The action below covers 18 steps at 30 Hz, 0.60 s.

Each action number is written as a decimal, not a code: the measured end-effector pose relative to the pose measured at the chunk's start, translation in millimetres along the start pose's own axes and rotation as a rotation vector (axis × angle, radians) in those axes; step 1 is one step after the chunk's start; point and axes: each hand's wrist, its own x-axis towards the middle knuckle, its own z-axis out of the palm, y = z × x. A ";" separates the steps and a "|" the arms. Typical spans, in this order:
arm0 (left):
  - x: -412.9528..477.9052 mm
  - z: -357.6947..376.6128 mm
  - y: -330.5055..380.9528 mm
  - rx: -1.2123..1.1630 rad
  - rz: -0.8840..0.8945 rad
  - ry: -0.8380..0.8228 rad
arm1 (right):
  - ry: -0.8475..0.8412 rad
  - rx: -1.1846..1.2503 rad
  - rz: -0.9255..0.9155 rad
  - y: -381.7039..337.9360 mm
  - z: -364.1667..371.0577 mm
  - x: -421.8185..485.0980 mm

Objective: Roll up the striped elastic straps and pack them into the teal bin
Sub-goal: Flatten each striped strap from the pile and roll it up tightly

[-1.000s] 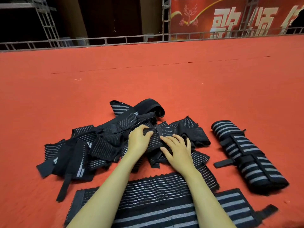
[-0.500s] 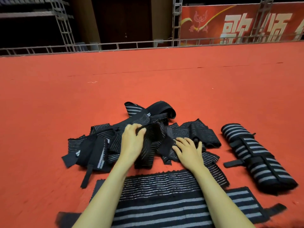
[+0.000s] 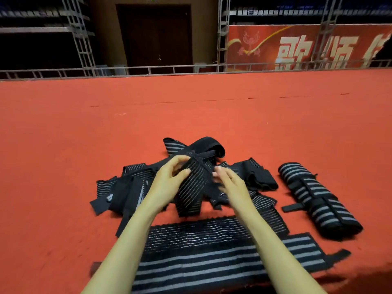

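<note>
A loose heap of straps (image 3: pixel 127 187) lies on the red carpet (image 3: pixel 191 115). Over it the left hand (image 3: pixel 169 181) grips a thin-striped strap (image 3: pixel 195 187), thumb across its face. The right hand (image 3: pixel 233 185), blurred, is at the strap's other edge; I cannot tell whether it pinches. Further right lies a rolled strap (image 3: pixel 316 200).
</note>
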 end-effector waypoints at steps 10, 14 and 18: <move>-41.8 13.5 14.6 0.078 -0.122 0.288 | 0.187 -0.298 -0.468 -20.9 15.9 -36.5; -43.9 11.2 25.3 -0.312 -0.232 0.189 | -0.089 -0.463 -0.628 -12.4 21.6 -46.3; -50.5 -8.3 15.8 -0.077 -0.088 0.107 | -0.163 -0.420 -0.522 -14.9 7.1 -46.2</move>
